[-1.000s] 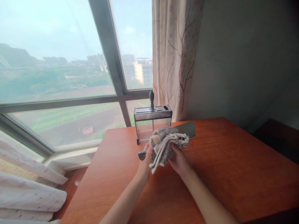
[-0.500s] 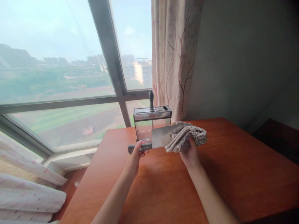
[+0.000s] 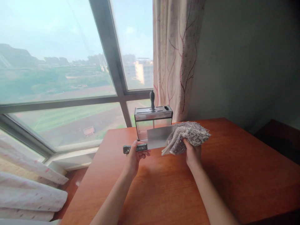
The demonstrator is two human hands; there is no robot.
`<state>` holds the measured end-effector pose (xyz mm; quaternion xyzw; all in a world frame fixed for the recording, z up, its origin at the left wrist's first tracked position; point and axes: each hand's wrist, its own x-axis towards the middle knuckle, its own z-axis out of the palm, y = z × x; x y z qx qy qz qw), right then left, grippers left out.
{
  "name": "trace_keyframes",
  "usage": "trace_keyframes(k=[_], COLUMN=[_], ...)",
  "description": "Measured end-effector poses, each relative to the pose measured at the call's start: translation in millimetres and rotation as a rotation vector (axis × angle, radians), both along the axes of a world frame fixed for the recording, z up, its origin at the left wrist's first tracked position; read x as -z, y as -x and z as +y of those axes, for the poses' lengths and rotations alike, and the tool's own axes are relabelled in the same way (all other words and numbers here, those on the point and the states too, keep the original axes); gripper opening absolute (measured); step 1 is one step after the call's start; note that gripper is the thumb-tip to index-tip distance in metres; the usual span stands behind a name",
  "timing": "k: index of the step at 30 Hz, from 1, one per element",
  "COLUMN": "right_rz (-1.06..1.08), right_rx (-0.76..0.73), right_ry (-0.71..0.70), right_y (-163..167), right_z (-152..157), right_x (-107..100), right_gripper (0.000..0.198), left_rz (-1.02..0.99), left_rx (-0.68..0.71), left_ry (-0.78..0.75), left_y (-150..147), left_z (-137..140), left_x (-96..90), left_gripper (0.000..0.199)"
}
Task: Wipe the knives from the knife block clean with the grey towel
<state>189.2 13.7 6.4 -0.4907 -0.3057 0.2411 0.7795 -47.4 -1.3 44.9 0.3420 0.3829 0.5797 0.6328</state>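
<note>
My left hand (image 3: 133, 157) is closed around the dark handle of a cleaver (image 3: 158, 137), its thumb on top. The broad metal blade points right, held above the table. In my right hand (image 3: 193, 153) is a bunched grey-and-white cloth (image 3: 187, 137), gripped with the thumb on the near side. The cloth covers the far end of the blade, so the blade's tip is hidden. Just behind the cleaver stands a clear-sided knife block (image 3: 153, 116) with a metal top, and a dark-handled tool (image 3: 152, 100) sticks up out of it.
The reddish-brown wooden table (image 3: 161, 193) spreads beneath both arms. Beyond it are a large window (image 3: 58, 78) and a patterned curtain (image 3: 178, 56). Another curtain (image 3: 30, 193) hangs low at the left, and a dark wall (image 3: 243, 62) rises on the right.
The cleaver and my left hand have shifted slightly left. My right hand has moved a little to the right, and the cloth's folds have changed shape over the blade.
</note>
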Motion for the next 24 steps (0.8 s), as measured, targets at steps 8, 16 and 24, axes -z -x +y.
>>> trace_keyframes(k=[8,16,24], right_rz=[-0.362,-0.563,-0.458], right_rx=[0.035,-0.291,-0.061], right_ry=[0.05,0.01,0.085], right_y=[-2,-1,-4], right_z=[-11,-14,-11], right_x=[-10,-24,-13], right_gripper=[0.028,0.02,0.013], left_rz=[0.015,0.002,-0.011], left_rx=[0.029,-0.031,0.001], left_ry=[-0.047,-0.033,0.006], left_y=[7,20,11], left_z=[1,10,5], left_x=[-0.8,-0.5,-1.2], left_gripper=[0.036,0.038,0.041])
